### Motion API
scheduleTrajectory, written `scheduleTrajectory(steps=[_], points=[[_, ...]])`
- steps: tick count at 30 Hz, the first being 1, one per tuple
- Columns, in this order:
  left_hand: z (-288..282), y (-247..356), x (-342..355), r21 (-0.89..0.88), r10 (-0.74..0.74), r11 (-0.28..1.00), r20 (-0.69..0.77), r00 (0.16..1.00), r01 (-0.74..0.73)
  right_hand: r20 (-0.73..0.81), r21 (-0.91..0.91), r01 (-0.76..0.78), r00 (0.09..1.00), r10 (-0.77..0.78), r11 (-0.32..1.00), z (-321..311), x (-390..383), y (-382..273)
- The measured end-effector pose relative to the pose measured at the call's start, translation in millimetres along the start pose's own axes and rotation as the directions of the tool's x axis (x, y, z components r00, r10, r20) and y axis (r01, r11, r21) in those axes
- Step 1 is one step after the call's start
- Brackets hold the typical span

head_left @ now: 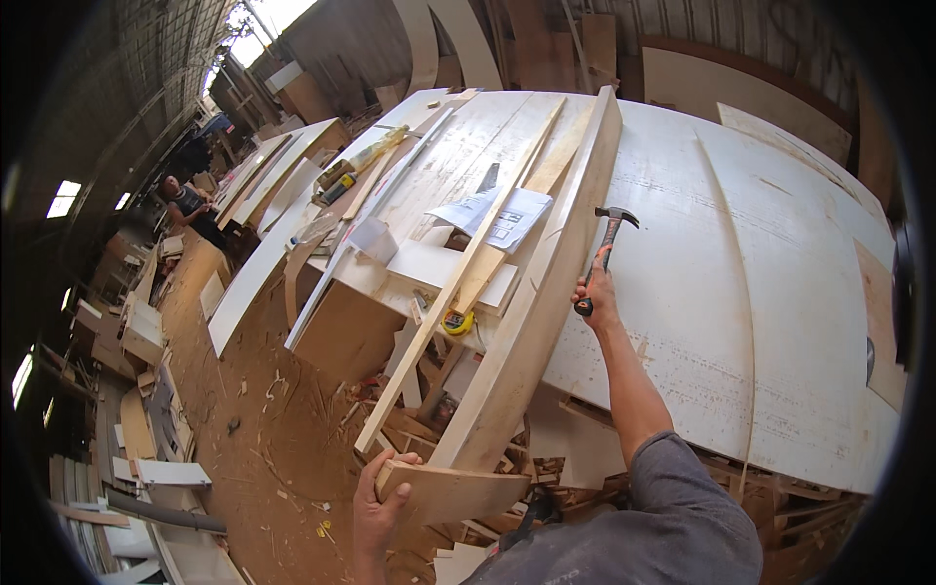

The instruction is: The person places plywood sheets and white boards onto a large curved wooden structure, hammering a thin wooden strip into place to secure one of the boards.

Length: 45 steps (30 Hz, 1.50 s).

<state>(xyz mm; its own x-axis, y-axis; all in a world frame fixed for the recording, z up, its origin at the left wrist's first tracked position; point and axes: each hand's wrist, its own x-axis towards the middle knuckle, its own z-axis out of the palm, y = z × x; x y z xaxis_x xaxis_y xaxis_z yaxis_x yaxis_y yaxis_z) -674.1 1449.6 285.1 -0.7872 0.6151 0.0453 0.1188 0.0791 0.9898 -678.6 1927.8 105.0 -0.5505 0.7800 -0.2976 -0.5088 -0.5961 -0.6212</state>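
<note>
Holding claw hammer [609, 241] — dark-headed, orange-and-black-handled — in right hand [598, 293]

- The scene is viewed from the head through the left of two fisheye cameras, aimed down and forward across white panels [682, 292].
- Left hand [378, 499] and right hand [599, 294] are framed nearby; a co-worker [190, 207] is caught far off at left.
</note>
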Motion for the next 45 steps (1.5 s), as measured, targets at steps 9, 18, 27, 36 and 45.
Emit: scheduleTrajectory(steps=[9,18,27,36,45], points=[[67.4,2.7,-3.4,0.218,0.089,0.967,0.192,0.977,-0.131,0.088,-0.135,-0.097,0.99,0.109,0.986,-58.4,-72.3,-20.9],[221.6,-47.0,-32.3,0.336,0.425,0.726,0.466,0.776,-0.6,0.037,-0.27,-0.16,0.984,0.177,0.949,-154.2,-181.1,-100.2],[293.3,-145.7,-62.5,0.55,0.301,0.494,0.618,0.726,-0.673,-0.038,-0.336,-0.206,0.978,0.206,0.919,-218.4,-234.7,-151.4],[297.0,-180.1,-53.4,0.53,0.195,0.557,0.665,0.721,-0.639,-0.035,-0.371,-0.293,0.953,0.302,0.881,-186.7,-217.1,-110.8],[128.6,-193.8,20.9,0.371,0.094,0.915,-0.577,0.811,0.158,-0.059,-0.226,-0.347,0.937,0.343,0.91,-152.6,-187.3,-80.0]])
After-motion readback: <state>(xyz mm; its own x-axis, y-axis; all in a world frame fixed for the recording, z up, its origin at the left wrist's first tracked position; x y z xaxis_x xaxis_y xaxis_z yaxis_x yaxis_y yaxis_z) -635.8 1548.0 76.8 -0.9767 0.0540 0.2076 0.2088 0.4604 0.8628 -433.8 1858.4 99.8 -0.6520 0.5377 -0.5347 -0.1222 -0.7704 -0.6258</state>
